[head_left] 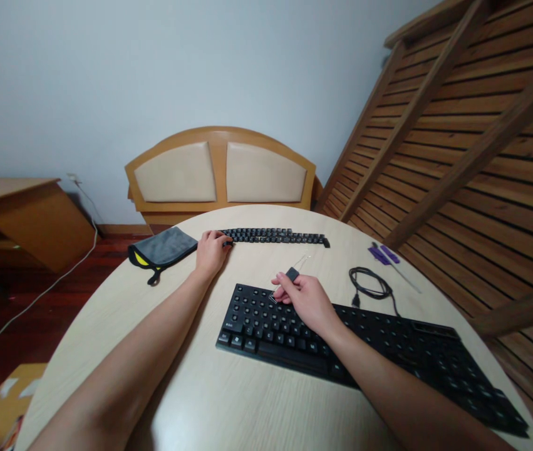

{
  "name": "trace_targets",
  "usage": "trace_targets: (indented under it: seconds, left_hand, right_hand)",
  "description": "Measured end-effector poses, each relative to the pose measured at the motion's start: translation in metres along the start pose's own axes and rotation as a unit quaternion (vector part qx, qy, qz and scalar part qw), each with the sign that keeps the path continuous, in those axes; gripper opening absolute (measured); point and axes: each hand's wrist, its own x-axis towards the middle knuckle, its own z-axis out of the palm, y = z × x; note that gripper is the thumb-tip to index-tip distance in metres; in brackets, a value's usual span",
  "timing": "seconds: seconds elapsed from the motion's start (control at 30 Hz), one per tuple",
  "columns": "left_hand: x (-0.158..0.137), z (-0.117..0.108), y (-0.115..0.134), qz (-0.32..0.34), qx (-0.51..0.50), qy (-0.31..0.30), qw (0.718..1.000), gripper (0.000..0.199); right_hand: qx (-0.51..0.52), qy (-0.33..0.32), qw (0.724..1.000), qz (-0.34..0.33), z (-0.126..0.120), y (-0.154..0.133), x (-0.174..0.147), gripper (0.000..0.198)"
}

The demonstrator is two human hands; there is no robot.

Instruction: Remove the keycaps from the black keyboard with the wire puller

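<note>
My left hand (211,252) rests at the left end of rows of loose black keycaps (270,235). Its thumb and fingertips are closed around a keycap (227,242) there, which they partly hide. In my right hand (307,300) is a keycap puller (292,274) with a dark handle, held between thumb and fingers. Thin wire loops stick out from the puller, away from me. This hand is over the upper left part of a black keyboard (289,354), which lies slanted on the table. Several key positions on the keyboard show no cap.
A grey cloth with yellow lining (165,247) lies left of the keycaps. Right of them are a coiled black cable (370,283) and purple-handled tools (383,254). The round table (191,401) stands before a wooden headboard (219,147); a slatted wooden frame (463,144) leans at right.
</note>
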Motion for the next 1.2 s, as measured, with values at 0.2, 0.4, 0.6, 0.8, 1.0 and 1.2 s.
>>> trace_targets:
  seconds: [0.2,0.4,0.6,0.8,1.0,1.2]
  left_hand:
    - [-0.003,-0.007,0.007,0.016,-0.038,0.005,0.999,0.02]
    - [-0.02,-0.026,0.041,0.135,-0.143,-0.06,0.979,0.023]
    - [-0.034,-0.043,0.084,0.258,-0.291,-0.232,0.892,0.024]
    - [-0.04,-0.047,0.096,0.326,-0.25,-0.273,0.87,0.026]
    - [-0.041,-0.048,0.096,0.315,-0.243,-0.27,0.877,0.024]
    - [-0.042,-0.049,0.097,0.313,-0.233,-0.27,0.88,0.021]
  right_hand:
    - [-0.013,-0.037,0.999,-0.036,0.0,0.001,-0.003,0.025]
    - [-0.092,-0.129,0.985,-0.065,-0.012,-0.014,-0.014,0.033]
    - [-0.212,-0.152,0.961,-0.091,-0.024,-0.026,-0.028,0.036]
    - [-0.252,-0.153,0.95,-0.102,-0.022,-0.034,-0.032,0.039]
    - [-0.142,-0.113,0.98,-0.086,-0.02,-0.013,-0.035,0.038]
    - [-0.123,-0.097,0.984,-0.082,-0.018,-0.002,-0.038,0.038]
